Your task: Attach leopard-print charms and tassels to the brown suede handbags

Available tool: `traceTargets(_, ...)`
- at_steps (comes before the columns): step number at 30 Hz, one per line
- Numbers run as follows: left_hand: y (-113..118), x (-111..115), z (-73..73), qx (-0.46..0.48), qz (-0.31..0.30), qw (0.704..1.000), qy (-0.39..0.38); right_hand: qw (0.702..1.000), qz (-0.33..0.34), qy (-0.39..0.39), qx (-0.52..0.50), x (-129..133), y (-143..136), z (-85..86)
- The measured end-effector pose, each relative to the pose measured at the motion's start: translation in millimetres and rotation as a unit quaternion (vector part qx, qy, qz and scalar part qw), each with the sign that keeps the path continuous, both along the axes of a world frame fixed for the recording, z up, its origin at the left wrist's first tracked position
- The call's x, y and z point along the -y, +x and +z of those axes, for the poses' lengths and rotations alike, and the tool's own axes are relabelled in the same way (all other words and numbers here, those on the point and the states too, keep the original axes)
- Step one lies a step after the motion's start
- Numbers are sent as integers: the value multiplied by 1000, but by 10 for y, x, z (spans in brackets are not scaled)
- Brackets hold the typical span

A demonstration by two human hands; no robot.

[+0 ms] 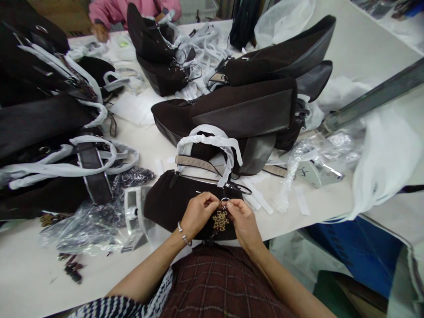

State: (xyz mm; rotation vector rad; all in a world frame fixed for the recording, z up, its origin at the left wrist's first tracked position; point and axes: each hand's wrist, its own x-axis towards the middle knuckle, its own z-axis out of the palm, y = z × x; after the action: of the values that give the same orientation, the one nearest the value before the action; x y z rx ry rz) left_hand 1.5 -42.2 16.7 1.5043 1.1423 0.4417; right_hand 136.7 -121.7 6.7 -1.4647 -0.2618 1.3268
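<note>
So the small metal ring sits over the front of the dark bag, with one gold lattice charm hanging below it. The left hand has thumb and finger pinched at the ring's left side, and the right hand pinches its right side. Imo, grip with just the fingertips, keep the ring low over the bag and let the charm dangle free so it doesn't twist. Count-wise: one ring, one charm, one bag under the hands, one metal stand-like thing just left of the bag. Behind it are more dark bags, too overlapped to count honestly, and beyond those, one person's pink sleeves.
</note>
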Motion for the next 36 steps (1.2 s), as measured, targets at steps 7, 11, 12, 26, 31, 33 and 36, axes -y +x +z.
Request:
traceTargets(7,239,-399,-335,-135,-100,984,64,997,36,-51,36,-97,126,-12)
traceTargets(11,417,-515,-435,-122,-61,989,61,999,29,-35,28,-117,133,-38)
traceTargets(12,423,-536,-450,-129,-40,988,77,999,27,-30,27,-116,133,-47)
traceTargets(26,392,-608,-721,28,-69,995,-62,999,16,-8,32,-140,126,-129)
traceTargets(31,546,-723,-685,131,-27,975,-175,998,-7,-28,52,-186,148,-198)
traceTargets(33,622,-787,-666,159,31,972,-168,997,-13,-42,58,-220,153,-213)
traceTargets(36,651,-846,-637,206,125,950,-196,996,-27,-46,71,-271,167,-242)
